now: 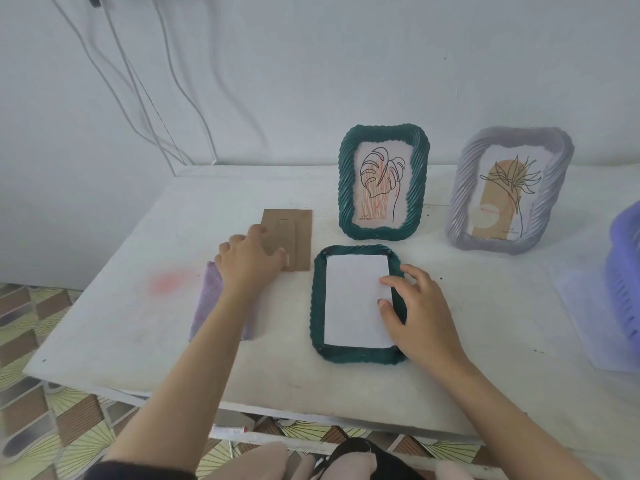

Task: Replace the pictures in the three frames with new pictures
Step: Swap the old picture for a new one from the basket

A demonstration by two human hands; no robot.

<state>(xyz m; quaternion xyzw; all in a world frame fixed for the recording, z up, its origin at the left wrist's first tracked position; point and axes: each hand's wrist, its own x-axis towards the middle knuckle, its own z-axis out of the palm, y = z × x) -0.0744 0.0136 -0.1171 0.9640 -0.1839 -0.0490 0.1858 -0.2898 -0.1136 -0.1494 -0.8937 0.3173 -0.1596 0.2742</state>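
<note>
1. I see the ropy dark-green frame point(317, 306) lying face down mid-table, with a white sheet point(353, 299) in its recess.
2. My right hand point(419, 313) is spread, its fingertips touching the sheet and the rim.
3. My left hand point(249, 261), loosely open, rests on the flat cardboard backing point(299, 237) beside the frame.
4. The upright green frame point(346, 188) and the lilac frame point(462, 202) stand behind.

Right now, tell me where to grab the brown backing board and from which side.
Probably its left long edge, from the left: the backing board lies flat, its right edge close to the face-down green frame, and the left hand rests on that side.
</note>
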